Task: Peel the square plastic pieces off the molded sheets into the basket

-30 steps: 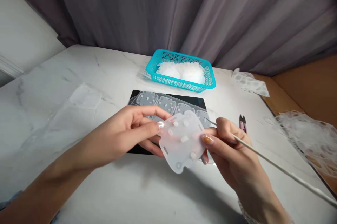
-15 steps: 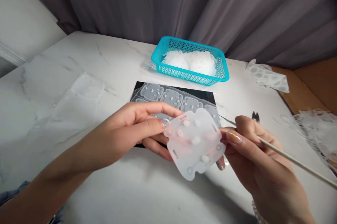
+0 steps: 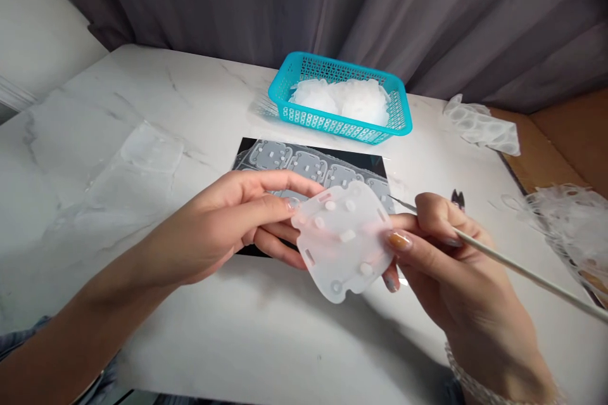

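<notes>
Marbled tabletop | left hand: translucent sheet | right hand: same sheet, slim tool

- Dark curtain behind the table
- Pale wall at far left
- Brown cardboard along the table's right side
- Blue basket on the table near the curtain
- Clear plastic sheets lying on the table's left part

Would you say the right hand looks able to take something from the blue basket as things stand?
Probably not right away: the right hand already holds a thin tool and the plastic piece. Otherwise the way looks free, since the blue basket is open on top.
</notes>
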Tool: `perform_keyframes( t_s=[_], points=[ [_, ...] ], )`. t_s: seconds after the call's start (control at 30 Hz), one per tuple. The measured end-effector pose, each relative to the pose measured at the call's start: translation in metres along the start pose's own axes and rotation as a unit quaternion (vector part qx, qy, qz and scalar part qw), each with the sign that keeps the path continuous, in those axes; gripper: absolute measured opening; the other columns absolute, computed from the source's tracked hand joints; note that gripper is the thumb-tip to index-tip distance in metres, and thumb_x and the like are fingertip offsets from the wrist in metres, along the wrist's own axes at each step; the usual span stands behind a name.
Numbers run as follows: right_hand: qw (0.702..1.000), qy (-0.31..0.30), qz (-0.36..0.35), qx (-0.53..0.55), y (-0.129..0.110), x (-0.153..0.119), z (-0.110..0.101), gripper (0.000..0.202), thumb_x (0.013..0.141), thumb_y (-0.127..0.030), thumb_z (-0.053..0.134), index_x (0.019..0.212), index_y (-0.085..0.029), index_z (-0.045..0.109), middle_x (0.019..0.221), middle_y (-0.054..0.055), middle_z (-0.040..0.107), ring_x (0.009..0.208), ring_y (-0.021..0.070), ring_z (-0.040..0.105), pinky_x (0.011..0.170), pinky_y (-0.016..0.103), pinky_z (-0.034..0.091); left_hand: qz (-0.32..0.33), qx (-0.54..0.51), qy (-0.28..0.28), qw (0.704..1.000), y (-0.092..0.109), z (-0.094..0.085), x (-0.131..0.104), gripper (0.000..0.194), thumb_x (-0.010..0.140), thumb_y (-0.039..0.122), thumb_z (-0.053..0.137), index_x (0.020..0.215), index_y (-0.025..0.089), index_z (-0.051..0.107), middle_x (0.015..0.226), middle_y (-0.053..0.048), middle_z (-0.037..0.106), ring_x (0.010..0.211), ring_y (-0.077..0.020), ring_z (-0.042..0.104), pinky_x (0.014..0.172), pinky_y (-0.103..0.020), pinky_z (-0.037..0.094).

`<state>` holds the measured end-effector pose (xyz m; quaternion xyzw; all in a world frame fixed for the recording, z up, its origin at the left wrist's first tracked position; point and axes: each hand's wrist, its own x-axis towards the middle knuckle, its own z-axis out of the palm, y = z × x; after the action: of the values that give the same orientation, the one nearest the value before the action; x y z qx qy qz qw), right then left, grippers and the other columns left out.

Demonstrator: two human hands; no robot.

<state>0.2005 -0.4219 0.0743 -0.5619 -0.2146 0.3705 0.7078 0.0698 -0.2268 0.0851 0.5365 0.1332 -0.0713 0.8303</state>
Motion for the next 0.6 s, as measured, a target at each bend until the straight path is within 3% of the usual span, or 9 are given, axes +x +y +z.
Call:
perform_keyframes(
  t_s=[0.17,0.27,0.37,0.43,0.53,0.6],
  points=[
    [1.0,0.01,-0.012,-0.017,0.002,0.0,-0.002,0.049,0.08,-0.017,0.076,0.062,-0.022,0.03,0.063,-0.002,0.068,0.047,0.0123,0.06,0.045,0.024,0.051,-0.003,-0.026,0.044,0.999,-0.003,-0.001,0.004,0.02,0.092,0.029,0.056,0.103,0.021,0.071,0.083,-0.004,0.078,0.074,-0.0204,0.075,0.067,-0.028,0.062],
    [0.998,0.04,-0.029,-0.044,0.003,0.0,-0.003,0.051,0.079,-0.02,0.077,0.059,-0.021,0.03,0.069,-0.001,0.071,0.051,0.0131,0.061,0.05,0.026,0.053,-0.022,-0.05,0.071,0.996,-0.01,-0.003,0.012,0.03,0.094,0.04,0.051,0.096,0.016,0.07,0.082,-0.009,0.078,0.075,-0.0234,0.075,0.065,-0.03,0.061],
    [0.989,0.083,-0.057,-0.111,0.005,-0.003,-0.003,0.049,0.079,-0.022,0.078,0.058,-0.022,0.033,0.084,0.001,0.077,0.067,0.0191,0.069,0.061,0.032,0.057,-0.092,-0.067,0.05,0.992,-0.018,-0.005,0.019,0.047,0.093,0.053,0.047,0.095,0.012,0.07,0.089,-0.016,0.077,0.083,-0.0274,0.075,0.07,-0.033,0.061],
    [0.98,0.068,-0.098,-0.161,0.006,-0.006,-0.002,0.046,0.083,-0.02,0.073,0.059,-0.024,0.035,0.089,0.002,0.078,0.087,0.0252,0.073,0.076,0.039,0.059,-0.116,-0.098,0.001,0.988,-0.021,-0.005,0.021,0.056,0.093,0.058,0.044,0.096,0.01,0.072,0.09,-0.018,0.077,0.084,-0.0273,0.075,0.071,-0.033,0.061],
    [0.968,0.018,-0.172,-0.18,0.01,-0.01,0.003,0.04,0.088,-0.012,0.063,0.06,-0.024,0.038,0.092,0.002,0.078,0.105,0.0281,0.07,0.091,0.046,0.057,-0.087,-0.118,-0.06,0.987,-0.019,-0.003,0.018,0.035,0.094,0.041,0.055,0.1,0.012,0.073,0.091,-0.012,0.077,0.083,-0.0204,0.074,0.07,-0.026,0.061],
    [0.968,0.022,-0.202,-0.149,0.011,-0.011,0.006,0.036,0.089,-0.008,0.059,0.062,-0.024,0.041,0.103,0.003,0.077,0.112,0.0278,0.067,0.088,0.044,0.059,-0.062,-0.095,-0.061,0.992,-0.016,-0.001,0.015,0.021,0.093,0.024,0.06,0.109,0.016,0.073,0.093,-0.008,0.077,0.083,-0.0158,0.074,0.071,-0.021,0.06]
  ],
)
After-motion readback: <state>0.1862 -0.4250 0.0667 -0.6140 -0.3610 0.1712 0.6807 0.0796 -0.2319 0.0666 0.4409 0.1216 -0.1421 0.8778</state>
